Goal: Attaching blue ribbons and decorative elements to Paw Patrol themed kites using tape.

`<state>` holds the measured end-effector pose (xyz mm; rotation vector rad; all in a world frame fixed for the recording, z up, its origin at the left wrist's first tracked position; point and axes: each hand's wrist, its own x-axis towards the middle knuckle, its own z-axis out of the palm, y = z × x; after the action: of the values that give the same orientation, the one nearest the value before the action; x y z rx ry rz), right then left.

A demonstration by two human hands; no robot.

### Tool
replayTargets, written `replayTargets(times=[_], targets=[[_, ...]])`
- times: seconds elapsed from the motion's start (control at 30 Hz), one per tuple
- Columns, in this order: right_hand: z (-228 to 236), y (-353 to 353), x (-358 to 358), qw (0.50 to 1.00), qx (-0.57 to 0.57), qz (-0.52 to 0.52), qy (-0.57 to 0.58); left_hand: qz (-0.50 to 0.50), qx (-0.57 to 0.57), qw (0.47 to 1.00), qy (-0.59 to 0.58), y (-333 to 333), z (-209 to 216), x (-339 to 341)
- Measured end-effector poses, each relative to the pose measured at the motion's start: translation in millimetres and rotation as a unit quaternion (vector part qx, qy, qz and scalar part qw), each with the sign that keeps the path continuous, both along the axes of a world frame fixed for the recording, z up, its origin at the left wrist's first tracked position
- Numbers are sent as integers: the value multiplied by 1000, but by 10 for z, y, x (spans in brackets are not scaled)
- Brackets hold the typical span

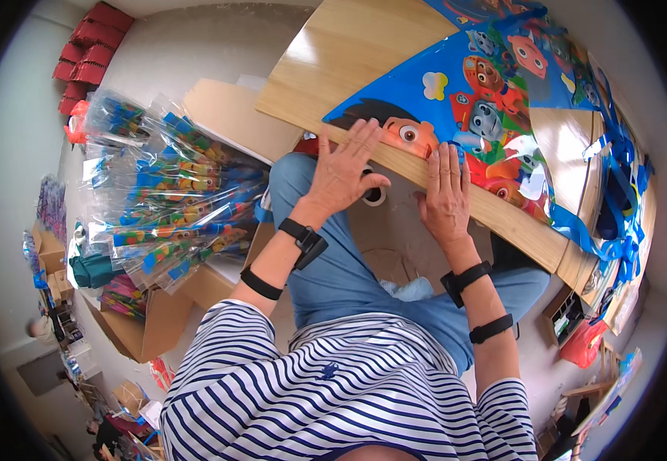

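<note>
Bright, even daylight; soft shadows; sharp centre; strong fisheye bending and dark vignette at the rim

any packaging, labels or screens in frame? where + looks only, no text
Clear cellophane packs: heaped in an open cardboard box at the person's left, long sleeves with blue, yellow, orange contents.
Red boxes: stacked upper left by the wall.
Printed cartoon sheet: on the wooden table past both hands, blue, bright characters.
No screens.

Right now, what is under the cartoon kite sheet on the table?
The kite sheet lies on the wooden table. Both hands, left and right, press its near edge. Anything beneath is hidden.
</note>
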<state>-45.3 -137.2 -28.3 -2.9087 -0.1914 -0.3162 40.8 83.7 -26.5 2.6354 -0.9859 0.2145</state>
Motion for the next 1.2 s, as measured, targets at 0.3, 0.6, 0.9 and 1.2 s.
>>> replayTargets(times=[0.3, 0.6, 0.9, 1.2], targets=[[17, 3, 5, 1000, -9, -7, -2, 57, 25, 998, -7, 372, -39, 227], [-55, -14, -7, 999, -17, -25, -17, -134, -142, 981, 13, -565, 470, -72], [-203, -12, -35, 995, 0, -66, -74, -125, -142, 980, 62, -785, 18, -245], [-18, -426, -457, 980, -35, -197, 3, -124, -101, 987, 17, -831, 70, -275]])
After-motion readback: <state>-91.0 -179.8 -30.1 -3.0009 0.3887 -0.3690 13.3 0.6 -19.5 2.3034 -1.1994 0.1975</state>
